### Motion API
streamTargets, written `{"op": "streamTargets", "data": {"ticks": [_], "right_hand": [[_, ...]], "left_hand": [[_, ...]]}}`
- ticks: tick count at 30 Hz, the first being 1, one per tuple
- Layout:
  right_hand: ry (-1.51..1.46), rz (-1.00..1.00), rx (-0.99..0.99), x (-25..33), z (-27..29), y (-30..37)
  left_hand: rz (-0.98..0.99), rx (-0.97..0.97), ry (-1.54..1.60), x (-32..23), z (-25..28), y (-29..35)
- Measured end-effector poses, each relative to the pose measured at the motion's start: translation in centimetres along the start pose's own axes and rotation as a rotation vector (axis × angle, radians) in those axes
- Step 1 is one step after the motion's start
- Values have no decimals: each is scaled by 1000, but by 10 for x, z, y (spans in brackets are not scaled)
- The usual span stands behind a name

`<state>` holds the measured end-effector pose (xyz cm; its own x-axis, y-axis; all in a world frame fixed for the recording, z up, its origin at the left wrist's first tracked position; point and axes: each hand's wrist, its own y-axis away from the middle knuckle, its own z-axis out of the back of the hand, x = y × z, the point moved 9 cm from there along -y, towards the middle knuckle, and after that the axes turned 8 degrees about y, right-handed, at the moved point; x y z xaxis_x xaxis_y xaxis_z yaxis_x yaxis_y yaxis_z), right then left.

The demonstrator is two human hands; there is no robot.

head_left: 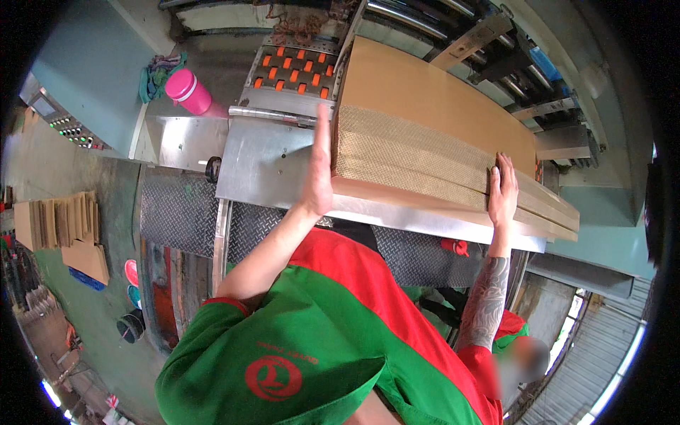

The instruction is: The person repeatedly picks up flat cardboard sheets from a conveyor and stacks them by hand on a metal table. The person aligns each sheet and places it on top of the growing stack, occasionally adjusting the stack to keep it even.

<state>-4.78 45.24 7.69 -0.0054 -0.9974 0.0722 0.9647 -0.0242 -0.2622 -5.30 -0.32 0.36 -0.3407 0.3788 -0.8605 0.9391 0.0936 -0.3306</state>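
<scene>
A thick stack of brown corrugated cardboard sheets (411, 152) lies on a metal feed table (258, 159) in front of me. Its cut, fluted edges face me, and a smooth brown sheet tops it. My left hand (322, 170) is held flat and upright along the stack's left end, fingers straight and pointing away from me. Against the front edge, toward the right, my right hand (503, 191) rests with its fingers extended over the upper layers. Neither hand is wrapped around anything. Whether the left palm actually touches the cardboard is hard to tell.
Orange rollers (297, 71) sit beyond the table, with machine bars (489, 42) at the far right. A pink jug (188, 92) stands on the left ledge near a control panel (67, 127). Cardboard pieces (60, 223) are piled at far left. Another person (513, 329) is at lower right.
</scene>
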Motion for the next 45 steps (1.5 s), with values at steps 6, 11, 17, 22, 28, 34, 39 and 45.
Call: {"op": "streamTargets", "data": {"ticks": [6,11,17,22,28,34,39,45], "right_hand": [[-5,-27,8,-5,-4,-1],[10,-25,1,-3,-2,-2],[-22,-33,12,-1,-3,-3],[23,-34,9,-3,-5,-4],[1,-27,20,-3,-6,-4],[7,-29,27,-2,-4,-2],[1,-44,20,-2,-2,0],[10,-36,7,1,1,1]], "left_hand": [[123,154,14,25,-13,-12],[31,-84,98,18,11,-27],[96,16,30,17,6,-32],[244,193,-24,32,-14,-25],[157,215,-1,34,-14,-36],[150,180,104,41,-15,-38],[112,62,51,38,0,-42],[125,77,66,47,1,-49]]}}
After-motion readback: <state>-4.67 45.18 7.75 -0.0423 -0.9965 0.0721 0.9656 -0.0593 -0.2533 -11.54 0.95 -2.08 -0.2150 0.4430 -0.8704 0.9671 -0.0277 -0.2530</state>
